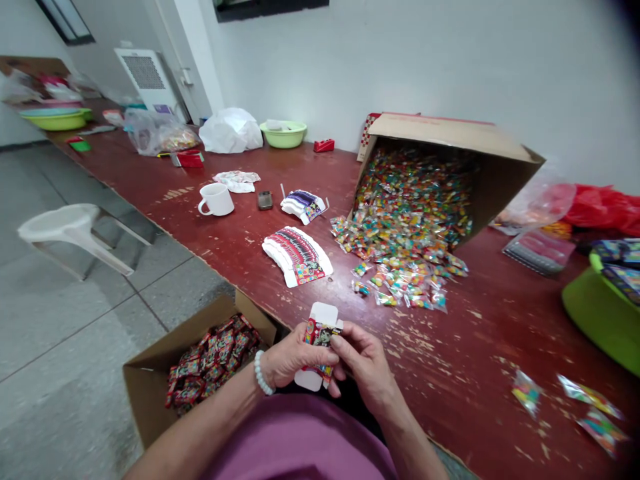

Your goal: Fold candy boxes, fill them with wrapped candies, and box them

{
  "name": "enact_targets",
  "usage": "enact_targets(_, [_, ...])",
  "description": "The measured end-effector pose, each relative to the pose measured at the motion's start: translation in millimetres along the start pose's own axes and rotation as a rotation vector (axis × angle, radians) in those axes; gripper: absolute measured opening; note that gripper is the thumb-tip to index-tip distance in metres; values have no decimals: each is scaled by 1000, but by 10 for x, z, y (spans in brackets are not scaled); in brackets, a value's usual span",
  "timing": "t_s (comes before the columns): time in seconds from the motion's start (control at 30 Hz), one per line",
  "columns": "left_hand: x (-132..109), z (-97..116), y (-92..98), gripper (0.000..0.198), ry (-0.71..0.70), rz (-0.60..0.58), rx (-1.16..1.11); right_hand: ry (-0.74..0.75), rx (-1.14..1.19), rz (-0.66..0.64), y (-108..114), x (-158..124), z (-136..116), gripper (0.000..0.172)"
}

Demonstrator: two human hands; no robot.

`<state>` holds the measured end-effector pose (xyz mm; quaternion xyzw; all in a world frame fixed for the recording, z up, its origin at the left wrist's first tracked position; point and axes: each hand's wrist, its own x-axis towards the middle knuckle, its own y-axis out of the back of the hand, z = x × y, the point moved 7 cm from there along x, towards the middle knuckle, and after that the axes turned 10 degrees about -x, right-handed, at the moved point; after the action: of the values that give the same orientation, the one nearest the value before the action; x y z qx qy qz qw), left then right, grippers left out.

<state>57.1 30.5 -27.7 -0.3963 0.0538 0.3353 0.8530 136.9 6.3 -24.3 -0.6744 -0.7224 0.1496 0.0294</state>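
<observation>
Seen from the head camera, the person's left hand [290,360], with a white bead bracelet [260,375] at its wrist, and right hand [365,367] meet low in the frame, in front of a purple shirt [300,443]. The fingers [347,347] of both hands are closed in a grasp on a small printed paper box [320,335], mostly red and white, with white flaps sticking out above and below. It stands roughly upright between the hands, just off the near edge of a worn, dark red table [480,333]. Just left of the hands, an open cardboard box [145,380] holds a pile of red packets [210,363]. Farther up the table lie two stacks of flat, printed box blanks [297,257], the second [303,207] near a white mug [216,200] and a small dark metal object [265,200]. A cardboard carton [450,137] lies tipped on its side, its open mouth spilling a broad heap of colourful wrapped sweet packets [407,207] across the table toward the person. A few loose packets [603,432] lie near the lower right edge, beside a lime green basin [603,320]. Along the far end stand a white plastic bag [230,131] and a green bowl [283,135], and a white plastic stool [70,227] sits on the floor at left.
</observation>
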Motion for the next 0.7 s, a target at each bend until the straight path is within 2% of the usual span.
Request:
enact_targets(0.13, [56, 59, 37, 27, -80, 59, 110, 54, -156, 213, 176, 27, -27, 34])
enact_targets(0.23, [18, 210, 63, 27, -221, 137, 244, 116, -247, 331, 302, 37, -104, 29])
enact_targets(0.33, [-90, 326, 105, 42, -350, 290, 302, 125, -178, 360, 337, 60, -117, 29])
enact_targets(0.4, [-148, 348, 98, 56, -408, 344, 326, 131, -95, 400, 341, 62, -107, 40])
enact_targets(0.47, [-162, 335, 53, 66, -446, 311, 344, 142, -50, 444, 331, 51, -94, 50])
enact_targets(0.53, [-147, 309, 20, 66, -470, 250, 345, 170, -71, 455, 310, 38, -97, 45])
enact_targets(0.7, [-97, 263, 79, 42, -445, 196, 302, 214, -175, 368, 320, 45, -95, 27])
